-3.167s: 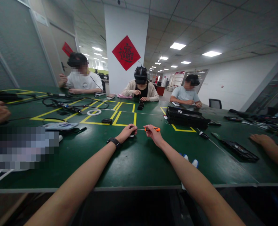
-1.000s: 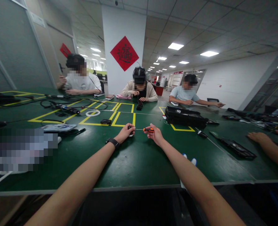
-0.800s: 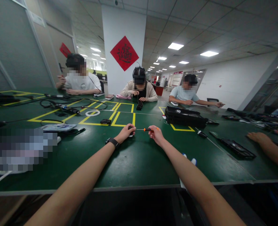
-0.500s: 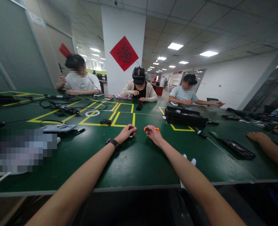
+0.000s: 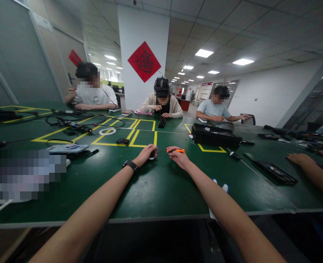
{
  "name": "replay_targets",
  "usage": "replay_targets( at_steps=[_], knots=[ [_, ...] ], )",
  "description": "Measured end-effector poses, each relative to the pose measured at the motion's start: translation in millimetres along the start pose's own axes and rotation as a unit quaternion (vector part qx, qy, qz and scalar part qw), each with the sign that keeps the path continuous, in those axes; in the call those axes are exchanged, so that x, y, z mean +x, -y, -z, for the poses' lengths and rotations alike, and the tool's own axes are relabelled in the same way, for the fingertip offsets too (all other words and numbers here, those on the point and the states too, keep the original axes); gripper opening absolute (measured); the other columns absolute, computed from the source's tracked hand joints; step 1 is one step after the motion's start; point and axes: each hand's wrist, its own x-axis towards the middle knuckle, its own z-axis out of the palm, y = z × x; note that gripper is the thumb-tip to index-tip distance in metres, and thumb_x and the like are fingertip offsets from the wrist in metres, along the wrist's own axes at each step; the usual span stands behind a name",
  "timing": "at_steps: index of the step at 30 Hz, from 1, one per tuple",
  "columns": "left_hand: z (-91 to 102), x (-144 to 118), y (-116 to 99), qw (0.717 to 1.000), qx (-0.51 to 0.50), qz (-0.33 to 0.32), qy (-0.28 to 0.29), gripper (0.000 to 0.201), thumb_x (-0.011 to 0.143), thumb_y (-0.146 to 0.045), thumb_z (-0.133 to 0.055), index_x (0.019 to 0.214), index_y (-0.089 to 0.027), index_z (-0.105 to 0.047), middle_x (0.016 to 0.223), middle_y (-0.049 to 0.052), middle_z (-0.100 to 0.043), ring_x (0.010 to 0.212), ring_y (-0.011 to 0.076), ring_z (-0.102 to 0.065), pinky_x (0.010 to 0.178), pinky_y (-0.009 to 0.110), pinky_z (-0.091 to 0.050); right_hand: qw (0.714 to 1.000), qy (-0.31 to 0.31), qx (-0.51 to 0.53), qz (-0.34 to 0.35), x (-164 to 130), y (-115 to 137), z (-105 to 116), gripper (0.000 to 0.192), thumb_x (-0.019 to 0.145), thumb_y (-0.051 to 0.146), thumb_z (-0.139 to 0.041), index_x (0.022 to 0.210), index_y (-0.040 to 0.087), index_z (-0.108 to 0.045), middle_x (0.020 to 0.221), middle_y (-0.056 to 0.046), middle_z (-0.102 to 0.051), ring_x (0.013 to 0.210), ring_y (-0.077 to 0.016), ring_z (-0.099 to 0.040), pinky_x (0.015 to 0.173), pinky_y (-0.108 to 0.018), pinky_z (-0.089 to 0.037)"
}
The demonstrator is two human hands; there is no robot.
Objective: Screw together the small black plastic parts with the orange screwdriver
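My left hand [image 5: 145, 155], with a dark band on the wrist, is closed around a small black object [image 5: 152, 155] with a pale lower end. Its kind is mostly hidden by the fingers. Facing it, my right hand [image 5: 180, 158] grips a screwdriver [image 5: 181, 151] by its orange handle. The thin shaft points left toward the black object; whether its tip touches is too small to tell. Both hands are just above the green table [image 5: 161, 190]. A small black part [image 5: 122, 141] lies beyond my left hand.
A long black device [image 5: 214, 136] stands beyond my right hand, with a flat black panel [image 5: 275, 171] farther right. Cables [image 5: 76, 126] and a white ring [image 5: 107, 132] lie left. Several people sit across the table; another person's hand [image 5: 299, 159] rests at the right.
My left hand has turned slightly, showing more of the black object's pale end. The right hand shifts a little with the screwdriver. Across the table, the right-hand person's outstretched hand has drawn back slightly.
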Motion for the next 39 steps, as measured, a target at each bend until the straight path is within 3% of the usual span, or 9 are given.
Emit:
replay_targets(
  at_steps=[3, 7, 11, 16, 19, 23, 27, 33, 39],
  knots=[
    [-0.9, -0.6, -1.1, 1.0, -0.002, -0.001, 0.0, 0.032, 0.074, -0.047, -0.053, 0.079, -0.015, -0.053, 0.066, 0.0, -0.055, 0.053, 0.009, -0.054, 0.053, 0.023, -0.044, 0.999, 0.017, 0.014, -0.023, -1.8, 2.8, -3.4, 0.018, 0.066, 0.034, -0.063, 0.077, 0.019, -0.066, 0.095, -0.004, -0.062, 0.077, -0.0134, -0.056, 0.059, -0.022, -0.044],
    [-1.9, -1.8, -3.1, 1.0, -0.005, 0.001, 0.0, 0.032, 0.074, -0.047, -0.052, 0.08, -0.015, -0.053, 0.066, 0.0, -0.055, 0.053, 0.0093, -0.054, 0.053, 0.023, -0.044, 0.999, -0.015, 0.007, -0.051, 0.7, -0.3, -3.8, 0.036, 0.072, 0.051, -0.055, 0.087, 0.019, -0.064, 0.074, -0.003, -0.061, 0.061, -0.0104, -0.054, 0.053, -0.021, -0.042],
    [-1.2, -2.2, -3.1, 1.0, 0.009, -0.001, 0.003, 0.03, 0.072, -0.042, -0.059, 0.081, -0.015, -0.051, 0.066, 0.0, -0.056, 0.054, 0.0092, -0.055, 0.054, 0.023, -0.044, 0.999, -0.031, 0.011, -0.028, 3.5, -5.9, -2.1, 0.022, 0.069, 0.039, -0.061, 0.08, 0.02, -0.058, 0.053, 0.004, -0.052, 0.046, -0.0078, -0.045, 0.045, -0.019, -0.035],
    [-0.7, -3.8, -3.0, 0.999, 0.033, -0.013, 0.004, 0.028, 0.071, -0.039, -0.061, 0.083, -0.016, -0.05, 0.067, -0.001, -0.055, 0.054, 0.0088, -0.055, 0.054, 0.023, -0.043, 1.0, -0.004, 0.003, 0.004, 1.0, -3.1, -2.3, 0.015, 0.061, 0.022, -0.067, 0.072, 0.019, -0.058, 0.058, 0.004, -0.054, 0.05, -0.0073, -0.045, 0.049, -0.02, -0.037],
    [-1.5, -5.4, -4.8, 0.999, 0.037, -0.01, 0.004, 0.029, 0.071, -0.04, -0.061, 0.083, -0.016, -0.05, 0.067, -0.001, -0.056, 0.054, 0.0087, -0.055, 0.054, 0.022, -0.043, 1.0, 0.004, 0.011, 0.009, 0.1, -0.4, -2.9, 0.016, 0.066, 0.032, -0.064, 0.072, 0.017, -0.061, 0.061, 0.001, -0.055, 0.053, -0.0082, -0.047, 0.051, -0.022, -0.039],
    [-2.0, -6.3, -6.1, 0.999, 0.043, -0.009, 0.009, 0.03, 0.07, -0.041, -0.062, 0.082, -0.016, -0.05, 0.067, -0.001, -0.056, 0.054, 0.0091, -0.056, 0.053, 0.022, -0.043, 1.0, -0.021, 0.023, 0.0, 3.9, -3.6, -0.6, 0.029, 0.074, 0.045, -0.055, 0.079, 0.017, -0.062, 0.049, 0.003, -0.048, 0.042, -0.008, -0.041, 0.042, -0.022, -0.034],
    [-1.1, -5.0, -4.6, 0.999, 0.04, -0.007, 0.011, 0.029, 0.071, -0.041, -0.061, 0.082, -0.016, -0.05, 0.067, -0.001, -0.056, 0.055, 0.0094, -0.056, 0.054, 0.023, -0.043, 0.999, -0.022, 0.025, 0.007, 7.8, -8.5, 4.2, 0.014, 0.07, 0.033, -0.06, 0.075, 0.02, -0.057, 0.045, 0.005, -0.047, 0.038, -0.0072, -0.037, 0.038, -0.02, -0.028],
    [0.0, -2.4, -2.2, 1.0, 0.027, -0.005, -0.001, 0.031, 0.07, -0.041, -0.061, 0.082, -0.015, -0.051, 0.066, 0.0, -0.056, 0.054, 0.0094, -0.056, 0.053, 0.023, -0.043, 0.999, -0.003, 0.031, 0.013, 5.4, -6.3, 2.4, 0.01, 0.061, 0.02, -0.065, 0.067, 0.018, -0.058, 0.052, 0.005, -0.05, 0.047, -0.0063, -0.042, 0.046, -0.019, -0.035],
    [-0.7, -5.0, -3.8, 0.999, 0.042, -0.012, 0.015, 0.03, 0.07, -0.04, -0.062, 0.082, -0.016, -0.049, 0.068, -0.001, -0.055, 0.056, 0.0091, -0.056, 0.054, 0.022, -0.043, 0.998, -0.036, 0.046, -0.038, 5.3, -4.1, 2.2, 0.03, 0.073, 0.045, -0.056, 0.078, 0.016, -0.062, 0.053, 0.001, -0.051, 0.047, -0.0078, -0.043, 0.045, -0.021, -0.036]
  ],
)
